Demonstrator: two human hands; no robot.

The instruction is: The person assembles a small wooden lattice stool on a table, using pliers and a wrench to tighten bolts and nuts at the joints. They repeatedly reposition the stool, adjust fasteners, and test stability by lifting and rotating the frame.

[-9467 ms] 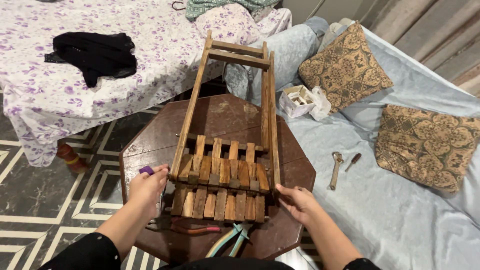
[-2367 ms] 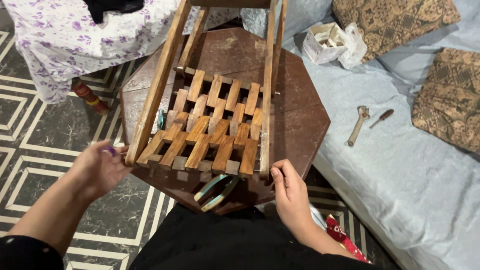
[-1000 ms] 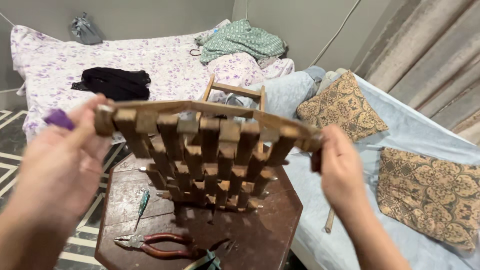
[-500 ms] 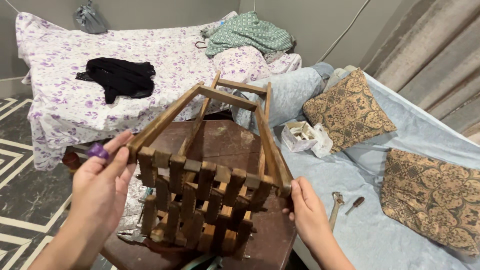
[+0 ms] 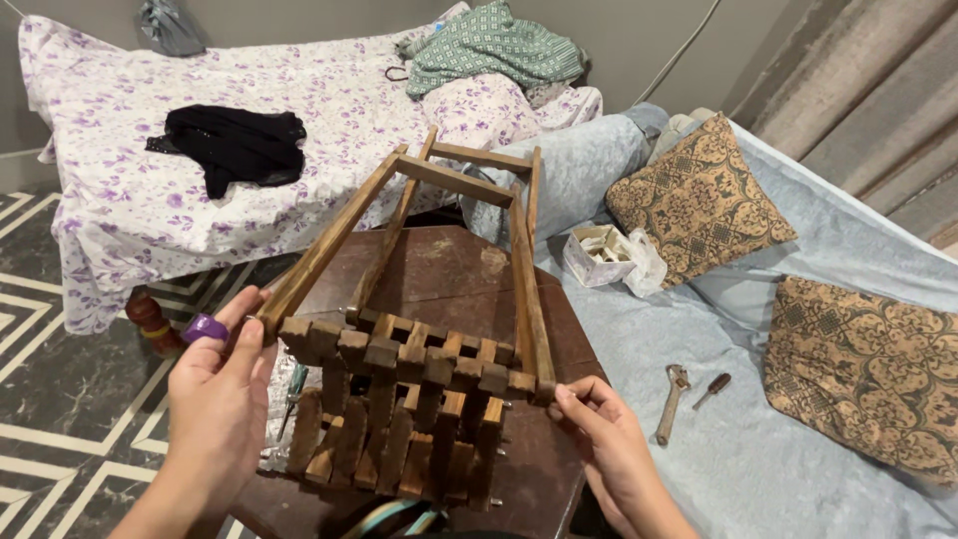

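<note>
step: you're tilting the wooden stool point(image 5: 419, 349) up off the brown table point(image 5: 439, 269) | left hand point(image 5: 215, 389) wrapped on left corner, right hand point(image 5: 609, 449) pinching right corner | next: likely needs steady two-handed hold, pliers underneath barely visible

The single head-worn camera looks down and forward from close above the left hand point(image 5: 222, 399) and right hand point(image 5: 611, 451). Beyond them it faces the beds.
</note>
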